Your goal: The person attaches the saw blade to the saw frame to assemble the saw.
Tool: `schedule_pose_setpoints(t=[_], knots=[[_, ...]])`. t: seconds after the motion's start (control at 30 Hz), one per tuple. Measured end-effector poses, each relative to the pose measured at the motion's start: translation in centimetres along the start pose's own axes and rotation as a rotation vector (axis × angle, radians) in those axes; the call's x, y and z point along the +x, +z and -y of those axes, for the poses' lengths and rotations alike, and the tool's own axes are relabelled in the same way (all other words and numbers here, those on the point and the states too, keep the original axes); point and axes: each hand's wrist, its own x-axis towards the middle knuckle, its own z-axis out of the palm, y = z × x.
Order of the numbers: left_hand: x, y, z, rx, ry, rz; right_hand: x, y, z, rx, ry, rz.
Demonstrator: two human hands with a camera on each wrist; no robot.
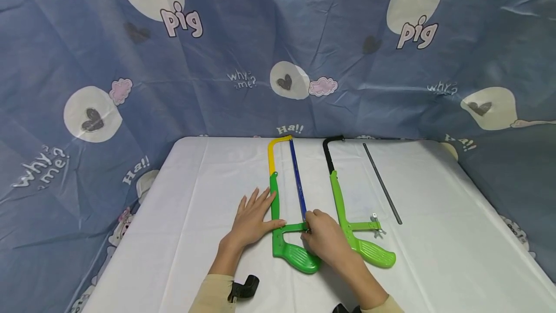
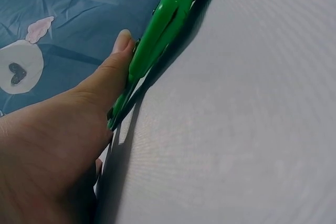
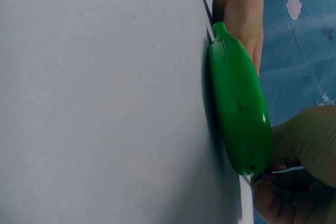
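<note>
A hacksaw with a yellow and green frame point(image 1: 271, 158) lies on the white-covered table, a blue blade point(image 1: 298, 177) running along its open side. My left hand point(image 1: 254, 221) rests on the green part of the frame, fingers spread and thumb at the crossarm. At the blade's near end, my right hand point(image 1: 327, 238) curls its fingers around the tip of the crossarm; the fitting there is mostly hidden. The saw's green handle point(image 3: 239, 103) fills the middle of the right wrist view. The left wrist view shows my left thumb point(image 2: 107, 74) against the green frame.
Just right of my right hand lies a second hacksaw point(image 1: 339, 197), black and light green, with a wing nut point(image 1: 379, 232) on its crossarm. A loose grey blade point(image 1: 382, 182) lies farther right. Patterned blue cloth point(image 1: 234, 28) hangs behind the table.
</note>
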Motion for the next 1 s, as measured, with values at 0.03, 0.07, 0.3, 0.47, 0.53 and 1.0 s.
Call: schedule_pose_setpoints(t=[0.03, 0.07, 0.3, 0.47, 0.53, 1.0], knots=[[0.0, 0.0, 0.0, 0.0, 0.0, -0.001, 0.0, 0.0, 0.1, -0.014, -0.018, -0.001], [0.0, 0.0, 0.0, -0.001, -0.002, -0.001, 0.0, 0.0, 0.1, -0.03, -0.029, 0.003], [0.0, 0.0, 0.0, 0.007, 0.003, 0.002, 0.0, 0.0, 0.9, -0.125, -0.097, -0.023], [0.0, -0.1, 0.0, 0.006, 0.004, 0.009, 0.0, 0.2, 1.2, -0.171, -0.11, -0.04], [0.0, -0.1, -0.1, 0.005, 0.003, 0.01, 0.1, 0.2, 1.3, -0.178, -0.106, -0.042], [0.2, -0.1, -0.1, 0.003, -0.011, 0.02, 0.3, 0.4, 1.4, -0.17, -0.09, -0.063]])
